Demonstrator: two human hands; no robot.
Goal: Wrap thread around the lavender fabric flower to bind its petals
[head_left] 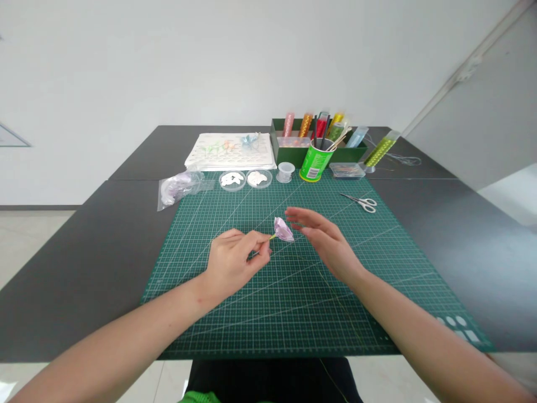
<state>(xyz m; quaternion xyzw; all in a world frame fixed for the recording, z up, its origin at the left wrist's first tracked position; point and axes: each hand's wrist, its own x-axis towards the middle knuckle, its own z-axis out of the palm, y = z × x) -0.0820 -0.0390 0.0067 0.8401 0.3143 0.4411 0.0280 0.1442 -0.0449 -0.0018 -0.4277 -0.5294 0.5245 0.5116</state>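
My left hand (235, 258) is pinching the lilac flower (283, 230) | it's pointing right, axis lying crosswise | my right hand (329, 242) is hovering, loosely spread

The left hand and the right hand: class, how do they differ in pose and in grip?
The left hand is curled into a pinch, while the right hand is opened out. The left hand grips the thin stem of the pale purple flower; the right hand is beside the petals without gripping them. Both hands are bare and over the green cutting mat.
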